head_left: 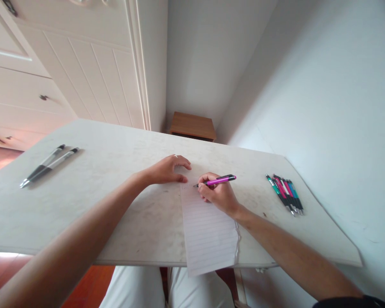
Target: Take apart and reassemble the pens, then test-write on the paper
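A pink pen [216, 181] with a black clip and tip is gripped in my right hand [218, 194], its point at the top of a lined sheet of paper [208, 239]. Faint writing shows near the paper's upper left corner. The sheet has a torn right edge, and its bottom hangs past the table's front edge. My left hand [170, 170] rests on the table beside the paper's top left corner, fingers curved and apart, thumb near the sheet. It holds nothing and wears a ring.
Several coloured pens [285, 194] lie bunched at the right of the white table [141, 231]. Two white-and-black pens [49, 166] lie at the far left. A wall [324, 107] borders the right side; a white cabinet [93, 64] and a small wooden stand [192, 125] are beyond the table.
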`<action>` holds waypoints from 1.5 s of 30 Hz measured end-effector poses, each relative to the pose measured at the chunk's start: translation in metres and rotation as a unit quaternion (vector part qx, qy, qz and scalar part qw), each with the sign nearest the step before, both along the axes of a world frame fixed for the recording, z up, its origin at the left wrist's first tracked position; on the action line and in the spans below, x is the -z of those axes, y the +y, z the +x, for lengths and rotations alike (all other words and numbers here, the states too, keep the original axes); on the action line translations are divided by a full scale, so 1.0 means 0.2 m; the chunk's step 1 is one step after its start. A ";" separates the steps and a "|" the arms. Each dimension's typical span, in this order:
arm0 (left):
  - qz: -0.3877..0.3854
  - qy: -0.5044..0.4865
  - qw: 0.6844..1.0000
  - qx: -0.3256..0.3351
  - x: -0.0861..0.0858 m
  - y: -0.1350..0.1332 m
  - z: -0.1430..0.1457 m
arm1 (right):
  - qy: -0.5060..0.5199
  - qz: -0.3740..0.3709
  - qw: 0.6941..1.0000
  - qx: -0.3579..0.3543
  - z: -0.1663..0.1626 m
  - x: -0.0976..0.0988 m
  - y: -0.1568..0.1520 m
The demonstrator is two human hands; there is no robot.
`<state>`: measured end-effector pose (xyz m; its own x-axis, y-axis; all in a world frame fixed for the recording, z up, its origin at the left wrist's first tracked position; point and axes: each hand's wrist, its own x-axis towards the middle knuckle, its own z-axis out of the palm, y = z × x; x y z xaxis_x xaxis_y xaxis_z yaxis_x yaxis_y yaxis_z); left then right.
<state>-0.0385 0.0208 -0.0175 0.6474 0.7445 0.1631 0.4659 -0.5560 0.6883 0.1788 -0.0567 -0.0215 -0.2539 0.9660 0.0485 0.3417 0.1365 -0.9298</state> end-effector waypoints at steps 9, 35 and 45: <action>-0.005 0.004 1.000 0.001 0.00 0.00 0.00 | -0.047 0.018 0.999 -0.018 0.00 0.00 0.01; -0.006 0.002 1.000 0.003 0.00 0.01 0.00 | -0.070 0.037 0.997 -0.009 0.00 -0.02 0.00; -0.007 0.012 1.000 0.008 0.00 0.00 0.00 | -0.047 0.050 0.998 0.004 0.01 -0.01 0.00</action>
<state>-0.0389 0.0215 -0.0169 0.6634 0.7355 0.1374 0.4732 -0.5546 0.6845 0.1816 -0.0574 -0.0202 -0.2541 0.9595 0.1212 0.4282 0.2240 -0.8755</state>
